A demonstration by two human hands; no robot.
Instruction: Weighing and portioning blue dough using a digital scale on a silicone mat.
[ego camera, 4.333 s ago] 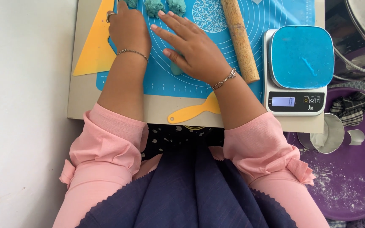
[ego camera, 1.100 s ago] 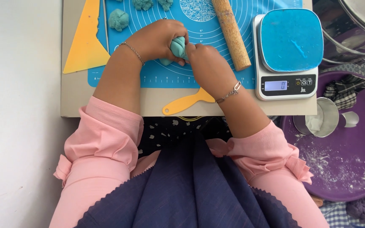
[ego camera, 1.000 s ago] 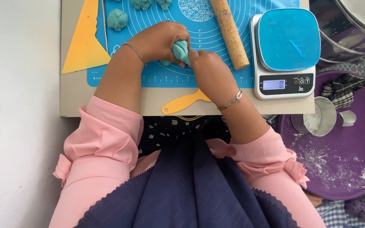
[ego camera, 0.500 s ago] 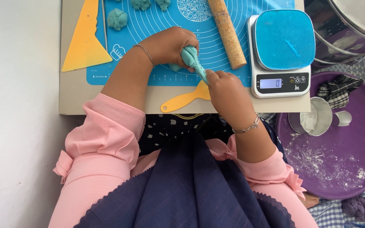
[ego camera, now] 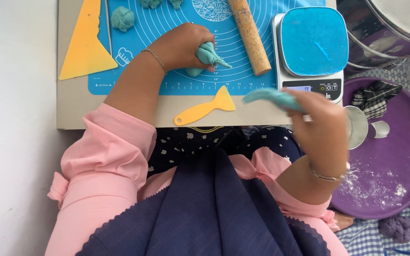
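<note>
Teal dough [ego camera: 204,58] sits gripped in the left hand [ego camera: 182,47] over the blue mat [ego camera: 167,76] on the bench [ego camera: 72,104]. Beside the scale [ego camera: 312,47], the right hand [ego camera: 321,128] seems to pinch a torn strip [ego camera: 271,97], though blur obscures it.

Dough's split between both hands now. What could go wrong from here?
1. The strip pinched in the right hand hangs off the board, over the lap; it could sag or drop.
2. The lump in the left hand ends in a thin tail that may tear.
</note>
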